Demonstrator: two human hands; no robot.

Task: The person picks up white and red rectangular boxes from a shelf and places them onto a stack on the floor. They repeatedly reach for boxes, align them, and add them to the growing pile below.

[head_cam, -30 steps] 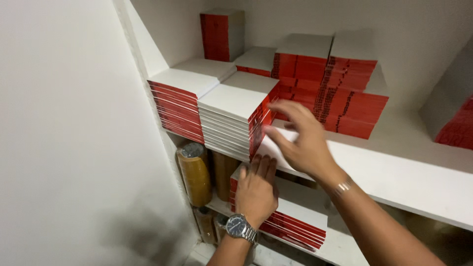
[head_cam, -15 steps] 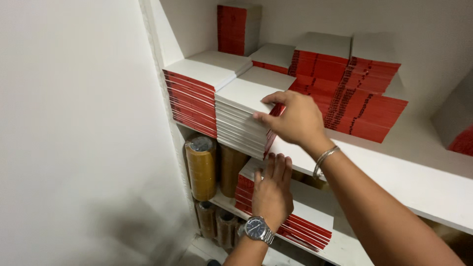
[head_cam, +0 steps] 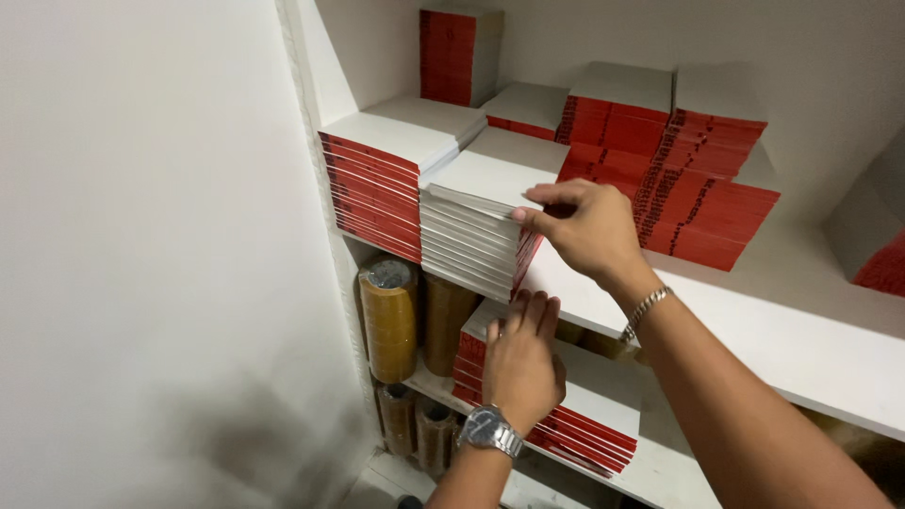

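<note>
My right hand pinches the right edge of the top of a stack of thin white booklets with red spines on the upper white shelf. A silver bracelet circles that wrist. My left hand, wearing a silver wristwatch, rests flat with fingers together on a lower stack of the same booklets on the shelf below. A taller stack with red spines facing me stands just left of the gripped stack.
More red-and-white booklet stacks fill the back of the upper shelf, one upright stack in the far corner. Brown tape rolls stand on the lower shelf at left, more rolls beneath. A white wall bounds the left side.
My right hand slid from the stack's lower front edge up to its top right edge. The left hand stayed on the lower stack. The view shifted, moving the shelves rightward.
</note>
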